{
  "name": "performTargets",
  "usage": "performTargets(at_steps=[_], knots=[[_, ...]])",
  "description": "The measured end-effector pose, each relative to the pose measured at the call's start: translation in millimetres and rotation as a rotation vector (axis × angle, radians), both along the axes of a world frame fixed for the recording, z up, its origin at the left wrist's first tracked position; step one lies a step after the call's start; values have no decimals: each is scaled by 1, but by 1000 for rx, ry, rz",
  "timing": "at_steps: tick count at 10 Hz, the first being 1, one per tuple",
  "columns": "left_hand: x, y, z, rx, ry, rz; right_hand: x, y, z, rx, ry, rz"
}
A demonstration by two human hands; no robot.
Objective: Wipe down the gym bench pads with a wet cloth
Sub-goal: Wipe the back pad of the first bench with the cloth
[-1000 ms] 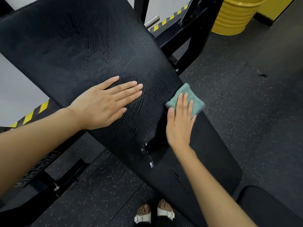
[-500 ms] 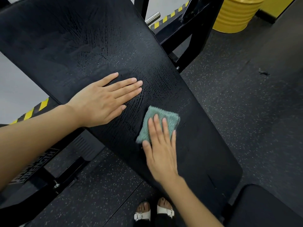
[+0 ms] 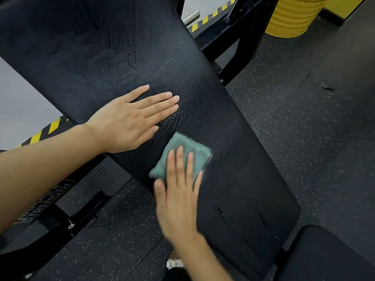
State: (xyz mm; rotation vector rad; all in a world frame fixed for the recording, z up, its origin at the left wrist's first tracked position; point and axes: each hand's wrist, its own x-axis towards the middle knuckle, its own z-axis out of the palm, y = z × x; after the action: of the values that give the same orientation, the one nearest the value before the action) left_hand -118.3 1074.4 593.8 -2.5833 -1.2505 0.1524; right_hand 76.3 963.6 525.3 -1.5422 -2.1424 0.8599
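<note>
step: mid-wipe on the long back pad [image 3: 233, 159], I'd say. Plenty left to do.
right hand [image 3: 178, 199]: flat, fingers straight and pressing down on the cloth [image 3: 186, 141], not curled round it. It's blurry, so I can't make out the thumb.
left hand [image 3: 129, 122]: flat, palm on the pad just up and left of the cloth, holding nothing. Looks like it's bracing.
cloth: teal, fuzzy, folded to a rough square. It sits under the right fingertips near the pad's left edge.
pad surface: black vinyl-looking. There are wet streaks and beads past the fingertips, and it's duller down by the wrist, with a few slits or cuts there.
next move: probably drag the cloth across the dull stretch on the wrist side, with even pressure so it doesn't bunch up. The seat pad [image 3: 324, 256] past the right forearm looks dry too.
around: speckled rubber floor [image 3: 304, 118], and a ribbed yellow drum [image 3: 292, 17] way beyond the fingertips.
</note>
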Motion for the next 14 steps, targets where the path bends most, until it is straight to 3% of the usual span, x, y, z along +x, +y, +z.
performTargets(at_steps=[2, 6, 10, 14], knots=[[-1, 0, 0, -5, 2, 2, -8, -58, -15, -11, -21, 79], [-1, 0, -1, 3, 4, 2, 12, 84, -10, 15, 49, -221], [-1, 0, -1, -1, -3, -4, 4, -59, -25, 8, -53, 37], [-1, 1, -1, 7, -9, -8, 28, 76, -20, 38, 13, -207]])
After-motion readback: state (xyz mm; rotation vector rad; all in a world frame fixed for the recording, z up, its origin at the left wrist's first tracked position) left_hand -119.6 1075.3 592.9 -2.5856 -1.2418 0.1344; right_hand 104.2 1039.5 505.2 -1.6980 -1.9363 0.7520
